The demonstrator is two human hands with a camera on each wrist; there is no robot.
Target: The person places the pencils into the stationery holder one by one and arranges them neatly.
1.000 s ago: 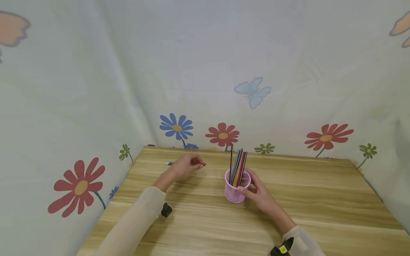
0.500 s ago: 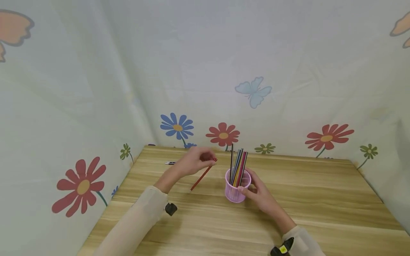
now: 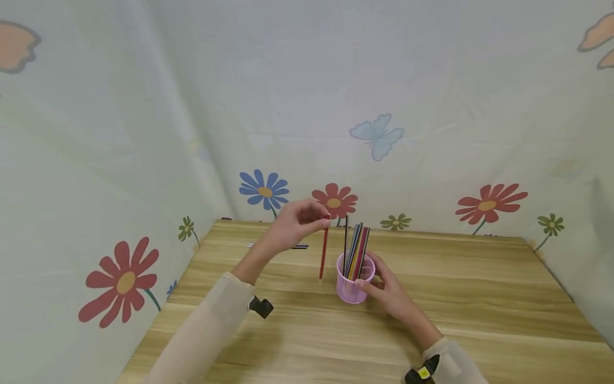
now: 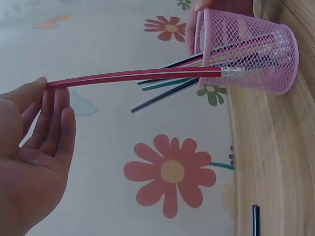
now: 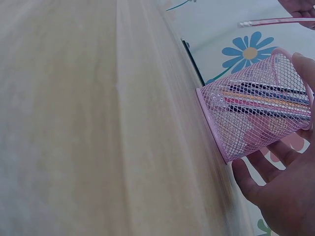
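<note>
My left hand [image 3: 298, 226] pinches a red striped pencil [image 3: 324, 250] at its upper end, between thumb and fingers. The pencil hangs nearly upright above the table, left of the pink mesh pencil cup [image 3: 352, 290]. A silver band [image 4: 232, 72] shows at its lower end in the left wrist view, where it overlaps the cup. My right hand [image 3: 390, 290] holds the cup from the right, its thumb at the rim. Several pencils [image 4: 170, 93] in dark, blue, yellow and pink stand in the cup, leaning.
Another dark pencil [image 3: 301, 246] lies on the wooden table [image 3: 455, 304] near the back, partly hidden behind the left hand and wrist. A flower-printed cloth [image 3: 431, 106] hangs behind the table and along its sides.
My left hand has picked the red pencil up off the table, raised it and swung it from slanted to nearly upright, moving right towards the cup. My right hand and the cup have stayed put.
</note>
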